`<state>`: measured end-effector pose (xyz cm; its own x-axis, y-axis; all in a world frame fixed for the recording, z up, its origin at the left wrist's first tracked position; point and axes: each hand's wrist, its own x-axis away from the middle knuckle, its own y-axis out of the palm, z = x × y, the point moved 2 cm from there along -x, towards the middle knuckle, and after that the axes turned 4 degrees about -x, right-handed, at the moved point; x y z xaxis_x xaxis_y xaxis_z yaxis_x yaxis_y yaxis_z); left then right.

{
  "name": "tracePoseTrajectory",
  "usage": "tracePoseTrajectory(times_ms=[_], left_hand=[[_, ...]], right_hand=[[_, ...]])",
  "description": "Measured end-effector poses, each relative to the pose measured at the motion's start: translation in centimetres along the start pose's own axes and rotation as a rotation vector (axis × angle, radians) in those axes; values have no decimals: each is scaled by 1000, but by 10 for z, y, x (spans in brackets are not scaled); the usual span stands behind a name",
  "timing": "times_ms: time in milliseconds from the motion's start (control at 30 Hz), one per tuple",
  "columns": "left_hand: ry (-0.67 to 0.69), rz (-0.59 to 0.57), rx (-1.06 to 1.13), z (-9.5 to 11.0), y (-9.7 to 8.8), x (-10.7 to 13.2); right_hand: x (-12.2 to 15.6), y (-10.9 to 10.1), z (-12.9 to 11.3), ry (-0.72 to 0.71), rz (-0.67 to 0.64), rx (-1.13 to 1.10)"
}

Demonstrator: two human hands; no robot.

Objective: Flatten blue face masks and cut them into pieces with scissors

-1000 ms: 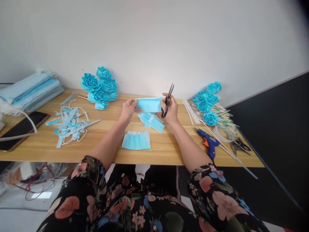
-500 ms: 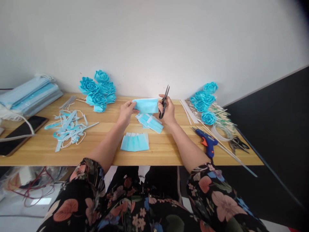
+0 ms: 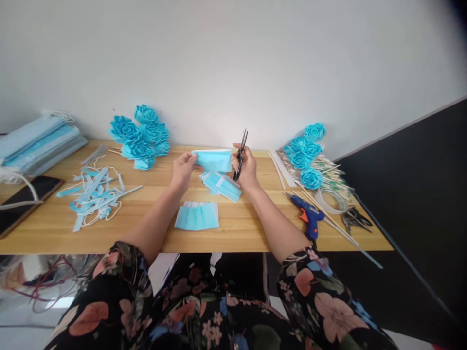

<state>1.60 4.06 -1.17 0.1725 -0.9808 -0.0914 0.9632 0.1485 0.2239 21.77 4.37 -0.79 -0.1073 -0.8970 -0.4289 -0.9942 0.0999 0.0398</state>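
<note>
Above the wooden table I hold a light-blue mask piece stretched between both hands. My left hand pinches its left end. My right hand pinches its right end and also grips black scissors, blades pointing up. Under the hands lies a small pile of cut blue pieces. A folded blue mask lies flat nearer to me.
Blue fabric roses sit at the back left and more roses on sticks at the right. A blue glue gun, a heap of cut strips, stacked masks and a phone lie around.
Both hands, with the mask piece and scissors, have shifted slightly left in the picture, as has everything on the table; the grips look unchanged.
</note>
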Motion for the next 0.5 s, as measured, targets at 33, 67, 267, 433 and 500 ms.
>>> tracePoseTrajectory(times_ms=[33,67,267,433,500], left_hand=[[-1,8,2,0,0,0],[-2,13,5,0,1,1],[-24,9,-22,1,0,2],[-22,-21,19,1,-2,2],[-48,-67,52,1,-1,2]], right_hand=[[0,0,1,7,4,-17],[-1,0,2,10,8,-27],[2,-1,-3,15,-8,-10],[5,1,-7,11,-39,-27],[5,1,-7,18,-43,-24]])
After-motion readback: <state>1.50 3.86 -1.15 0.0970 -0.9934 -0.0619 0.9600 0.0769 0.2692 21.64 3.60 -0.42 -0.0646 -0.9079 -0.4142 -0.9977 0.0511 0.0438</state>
